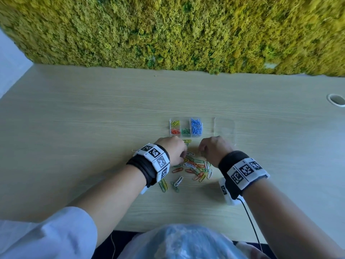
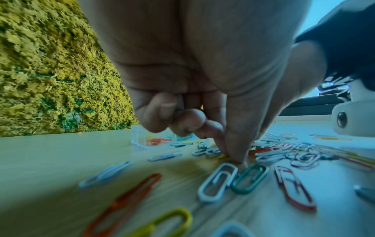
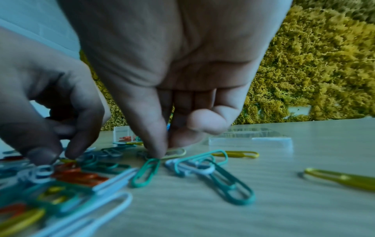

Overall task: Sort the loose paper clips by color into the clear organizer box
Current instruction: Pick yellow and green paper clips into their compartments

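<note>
The clear organizer box (image 1: 184, 127) stands on the table with yellow, orange, green and blue clips in separate compartments. Just before it lies a pile of loose paper clips (image 1: 196, 168) in white, green, orange and yellow. My left hand (image 1: 183, 157) reaches into the pile's left side; its thumb and forefinger (image 2: 231, 156) pinch a yellow clip (image 2: 223, 156) that lies on the table. My right hand (image 1: 201, 153) is at the pile's far edge, where thumb and forefinger (image 3: 164, 152) close on a pale yellow clip (image 3: 176, 152) lying flat, beside a green clip (image 3: 146, 174).
The box's clear lid (image 1: 224, 130) lies flat to the right of the box. A moss wall (image 1: 168, 30) backs the wooden table (image 1: 93, 118). A cable hole (image 1: 337, 99) sits at the far right. Stray clips (image 1: 164, 185) lie near my left wrist.
</note>
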